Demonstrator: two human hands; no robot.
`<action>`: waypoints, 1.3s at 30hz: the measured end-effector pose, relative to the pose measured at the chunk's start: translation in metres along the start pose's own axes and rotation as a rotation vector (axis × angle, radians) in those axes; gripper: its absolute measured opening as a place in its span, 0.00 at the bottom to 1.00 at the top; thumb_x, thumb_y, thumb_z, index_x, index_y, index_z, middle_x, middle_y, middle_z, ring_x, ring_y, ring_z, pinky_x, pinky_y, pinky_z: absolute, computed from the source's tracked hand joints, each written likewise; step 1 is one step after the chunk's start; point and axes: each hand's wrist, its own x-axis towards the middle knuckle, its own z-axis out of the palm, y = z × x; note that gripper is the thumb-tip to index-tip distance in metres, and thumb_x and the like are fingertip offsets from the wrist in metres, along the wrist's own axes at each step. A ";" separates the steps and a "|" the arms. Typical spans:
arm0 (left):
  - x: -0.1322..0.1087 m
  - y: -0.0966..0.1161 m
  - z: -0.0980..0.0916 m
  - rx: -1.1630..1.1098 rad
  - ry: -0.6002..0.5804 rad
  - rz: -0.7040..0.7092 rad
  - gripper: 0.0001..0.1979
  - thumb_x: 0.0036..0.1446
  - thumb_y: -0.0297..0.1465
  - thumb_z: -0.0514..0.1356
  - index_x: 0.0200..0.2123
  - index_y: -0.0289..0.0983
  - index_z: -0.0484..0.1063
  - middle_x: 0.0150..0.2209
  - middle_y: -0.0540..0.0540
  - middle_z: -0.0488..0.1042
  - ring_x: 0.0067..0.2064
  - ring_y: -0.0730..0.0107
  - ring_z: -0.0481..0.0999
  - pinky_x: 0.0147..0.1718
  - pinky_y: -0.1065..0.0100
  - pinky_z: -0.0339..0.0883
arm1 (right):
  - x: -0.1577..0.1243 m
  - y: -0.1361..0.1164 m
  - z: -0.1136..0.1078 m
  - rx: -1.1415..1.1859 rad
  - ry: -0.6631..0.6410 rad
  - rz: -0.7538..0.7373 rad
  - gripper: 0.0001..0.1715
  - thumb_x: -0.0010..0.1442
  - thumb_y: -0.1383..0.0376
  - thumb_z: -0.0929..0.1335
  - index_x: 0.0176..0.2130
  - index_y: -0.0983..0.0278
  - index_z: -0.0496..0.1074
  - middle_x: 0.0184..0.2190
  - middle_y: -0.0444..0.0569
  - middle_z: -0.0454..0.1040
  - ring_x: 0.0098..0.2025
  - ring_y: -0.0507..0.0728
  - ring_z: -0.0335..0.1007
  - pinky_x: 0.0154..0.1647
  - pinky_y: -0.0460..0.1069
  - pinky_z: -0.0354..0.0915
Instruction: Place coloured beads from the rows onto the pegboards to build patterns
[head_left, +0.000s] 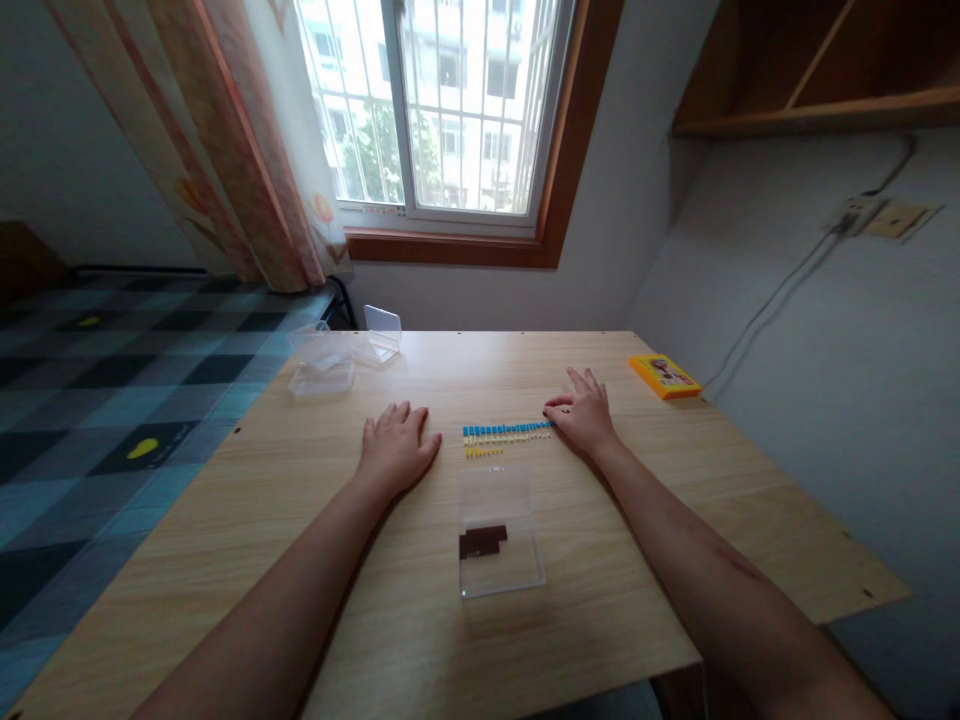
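My left hand (pixel 395 448) lies flat on the wooden table, fingers spread, holding nothing. My right hand (pixel 585 418) is at the right end of a row of small blue pieces (pixel 499 430), its thumb and index finger pinched together. Whatever is between those fingertips is too small to make out; a tiny dark spot shows there. Below the blue row run a row of small cream pieces (pixel 499 439) and a shorter row of yellow pieces (pixel 480 453). Nearer to me, a clear plastic box (pixel 517 585) stands open with dark brown flat pieces (pixel 482 539) in it.
Several clear plastic boxes (pixel 322 380) stand at the table's far left corner, one with its lid raised. A flat orange box (pixel 664 377) lies by the right edge. The wooden table (pixel 600 600) borders a bed (pixel 187 400) on the left and a wall with a plugged-in cable.
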 end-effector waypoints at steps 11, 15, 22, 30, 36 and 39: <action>0.000 0.000 -0.001 -0.036 0.012 -0.010 0.28 0.66 0.44 0.51 0.63 0.38 0.69 0.69 0.35 0.64 0.70 0.45 0.58 0.66 0.38 0.52 | -0.002 -0.009 0.003 -0.022 -0.067 0.000 0.07 0.55 0.63 0.74 0.34 0.58 0.86 0.71 0.52 0.62 0.75 0.71 0.45 0.73 0.68 0.41; -0.001 0.001 -0.003 -0.040 0.005 -0.013 0.28 0.65 0.44 0.51 0.62 0.38 0.70 0.69 0.35 0.64 0.70 0.45 0.59 0.66 0.39 0.52 | -0.001 -0.008 0.007 -0.006 -0.067 0.000 0.08 0.54 0.64 0.73 0.34 0.58 0.85 0.70 0.50 0.64 0.74 0.70 0.46 0.72 0.68 0.42; -0.002 0.002 -0.005 -0.037 0.017 0.000 0.28 0.66 0.44 0.50 0.62 0.37 0.70 0.67 0.34 0.65 0.69 0.46 0.60 0.65 0.41 0.53 | 0.000 -0.011 0.006 0.068 0.021 -0.032 0.07 0.54 0.66 0.71 0.31 0.61 0.83 0.63 0.54 0.72 0.71 0.70 0.54 0.71 0.67 0.48; -0.004 0.001 -0.009 -0.107 0.084 0.042 0.20 0.66 0.40 0.52 0.53 0.41 0.77 0.63 0.40 0.72 0.64 0.50 0.69 0.63 0.47 0.58 | -0.015 -0.039 -0.059 0.219 0.247 -0.218 0.09 0.61 0.61 0.69 0.34 0.61 0.80 0.46 0.55 0.80 0.53 0.63 0.72 0.61 0.60 0.64; -0.032 0.012 -0.055 -0.165 0.079 0.207 0.21 0.70 0.42 0.49 0.42 0.39 0.80 0.43 0.43 0.81 0.41 0.60 0.79 0.42 0.62 0.68 | -0.052 -0.078 -0.109 0.434 0.018 -0.617 0.05 0.64 0.66 0.69 0.36 0.60 0.76 0.32 0.47 0.76 0.33 0.55 0.71 0.34 0.49 0.67; -0.050 0.023 -0.075 -0.239 -0.018 0.421 0.17 0.68 0.44 0.54 0.43 0.41 0.78 0.38 0.46 0.80 0.37 0.64 0.78 0.37 0.65 0.66 | -0.072 -0.096 -0.116 0.395 -0.314 -0.770 0.06 0.64 0.69 0.68 0.36 0.61 0.76 0.29 0.44 0.74 0.30 0.52 0.69 0.32 0.47 0.63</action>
